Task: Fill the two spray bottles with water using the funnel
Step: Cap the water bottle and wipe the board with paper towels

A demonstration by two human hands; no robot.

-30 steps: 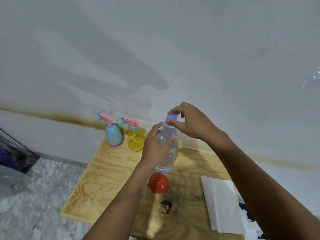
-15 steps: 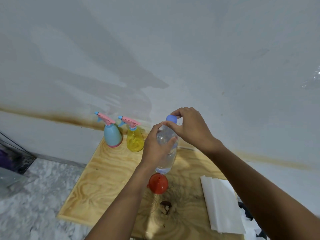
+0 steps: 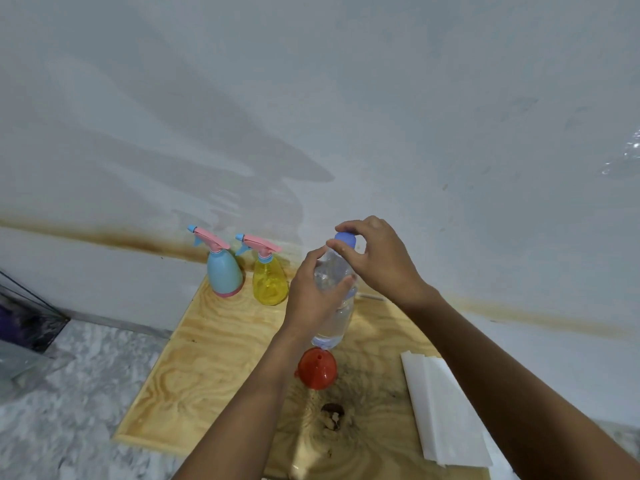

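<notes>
2 spray bottles, blue (image 3: 224, 275) and yellow (image 3: 269, 281), stand at the desk's (image 3: 194, 358) far edge. Left hand (image 3: 313, 296) grips the water bottle (image 3: 334, 306) mid-desk; right hand (image 3: 375, 256) pinches its cap (image 3: 345, 238). Red funnel (image 3: 317, 368) lies just below.

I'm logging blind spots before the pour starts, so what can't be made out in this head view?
- Clear plastic water bottle: its middle is covered by the left hand.
- Blue bottle cap: the right hand fingers wrap it, so tight or loosened is unclear.
- Blue spray bottle: opaque, fill level hidden.
- White folded paper: partly behind the right forearm.
- Dark box: cut off by the left edge.
</notes>
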